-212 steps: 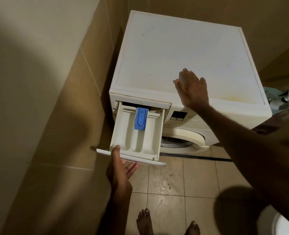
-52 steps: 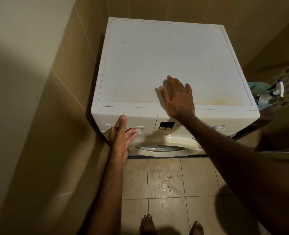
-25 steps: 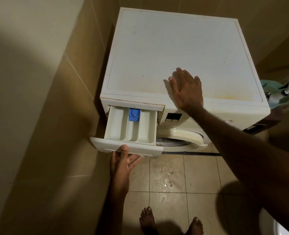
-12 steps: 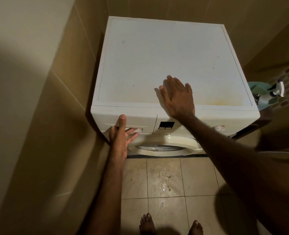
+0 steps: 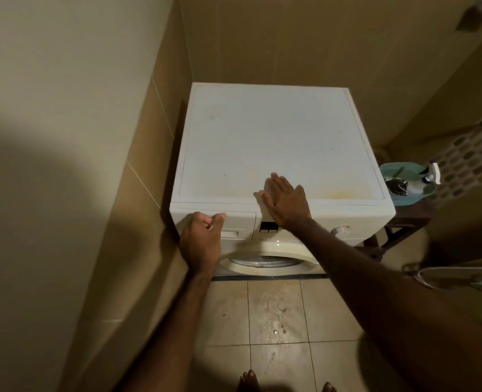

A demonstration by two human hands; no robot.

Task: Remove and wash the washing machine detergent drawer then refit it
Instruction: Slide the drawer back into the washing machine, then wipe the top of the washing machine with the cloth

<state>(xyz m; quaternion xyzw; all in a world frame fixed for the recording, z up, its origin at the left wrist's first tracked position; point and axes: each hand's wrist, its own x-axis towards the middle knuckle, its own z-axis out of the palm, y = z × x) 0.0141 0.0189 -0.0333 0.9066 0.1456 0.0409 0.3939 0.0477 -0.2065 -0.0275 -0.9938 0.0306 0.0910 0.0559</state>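
Both hands are on the washer [image 5: 268, 142], which is the biggest thing in view. It is white and stands in a corner, with a tiled wall [image 5: 138, 171] close on its left side and another behind it. The right hand [image 5: 286, 202] lies flat on the front edge of the washer's top, fingers straight and spread a little. The left hand [image 5: 201, 240] is at the top left of the washer's front, on the drawer [image 5: 238, 222]. Its fingers are curled, and they touch the drawer's upper part, but I cannot tell if they really hold it. The drawer is pushed all the way in, so its front sits level with the rest of the washer's front. Just to the right of the drawer there is a small dark screen [image 5: 268, 227]. Below that is the round door [image 5: 271, 260]. The floor [image 5: 276, 321] is made of pale tiles with some marks on them. Two bare feet show at the bottom edge. To the right of the washer there is a green tub [image 5: 403, 200] on a dark stand, and a spray bottle [image 5: 427, 179] sits in the tub.
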